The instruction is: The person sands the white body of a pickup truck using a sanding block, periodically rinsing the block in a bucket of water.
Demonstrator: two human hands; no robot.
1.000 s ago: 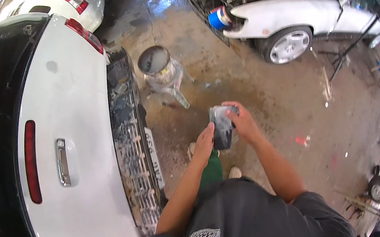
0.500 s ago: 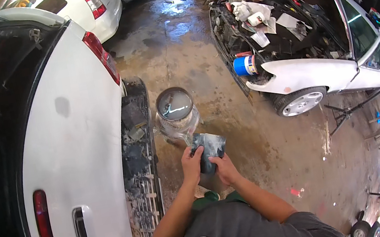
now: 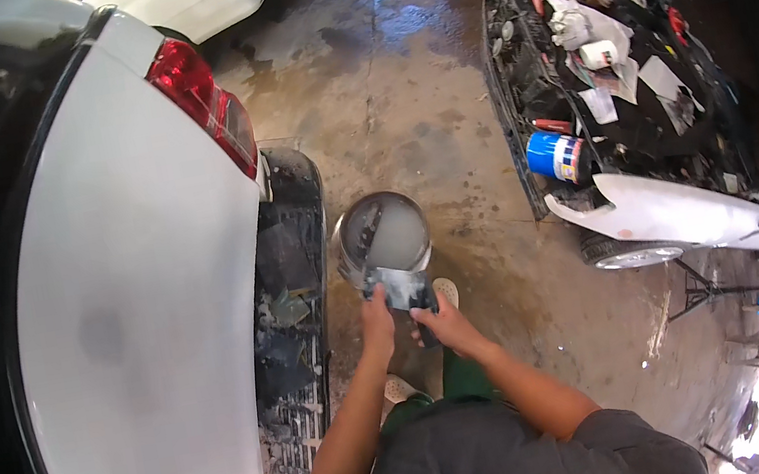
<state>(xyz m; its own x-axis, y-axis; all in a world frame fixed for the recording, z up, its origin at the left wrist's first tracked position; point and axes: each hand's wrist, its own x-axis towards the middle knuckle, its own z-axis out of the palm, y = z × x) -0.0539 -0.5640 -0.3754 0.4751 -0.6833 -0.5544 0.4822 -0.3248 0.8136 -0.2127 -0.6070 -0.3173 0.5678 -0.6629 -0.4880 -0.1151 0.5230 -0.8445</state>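
Left of the bucket: a white tailgate. At the bucket's near rim, the left hand is closed in a pinch on the left edge of a dark, pale-smeared sheet; contact with the rim cannot be determined. Sheet appears light, thin and flexible, possibly slippery if wet; grip opposite edges. The right hand pinches its right side. Right of the bucket: a blue can.
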